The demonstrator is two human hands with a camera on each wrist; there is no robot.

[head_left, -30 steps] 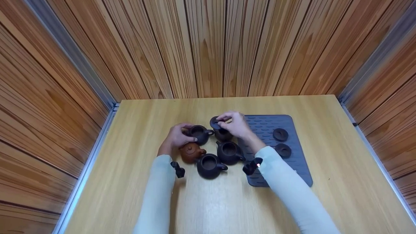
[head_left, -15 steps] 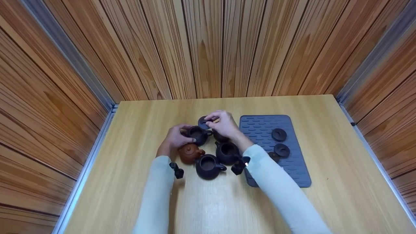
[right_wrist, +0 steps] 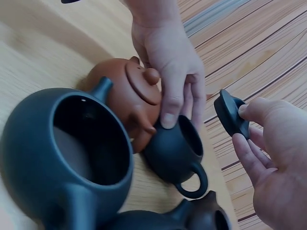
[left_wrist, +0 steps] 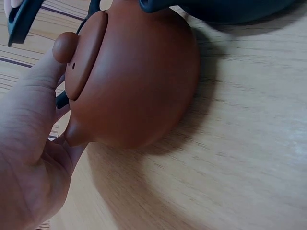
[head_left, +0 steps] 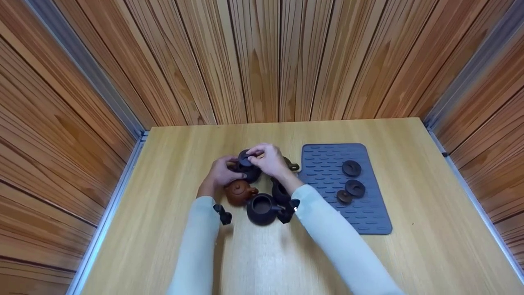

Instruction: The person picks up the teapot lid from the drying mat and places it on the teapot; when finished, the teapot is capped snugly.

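Note:
My left hand (head_left: 223, 172) grips a small dark teapot (right_wrist: 170, 151) around its body, thumb near the rim. That pot has no lid on, and its opening shows in the right wrist view. My right hand (head_left: 268, 159) pinches a round dark lid (right_wrist: 230, 112) between thumb and fingers. The lid is tilted and held over the small pot, apart from its opening. Right beside my left hand stands a reddish-brown teapot (left_wrist: 134, 76) with its knobbed lid on. In the head view my right hand hides part of the small pot.
Lidless dark teapots stand close by: one in front (head_left: 262, 209), a second (head_left: 280, 191) partly under my right forearm, and another (head_left: 291, 164) mostly behind my right hand. On a grey mat (head_left: 327, 153) to the right lie two larger lids (head_left: 351, 168) and a smaller lid (head_left: 344, 197).
My right hand has carried the lid leftward, from above the back teapot to over the pot in my left hand. The smaller lid on the mat has come into view. My left hand stays put.

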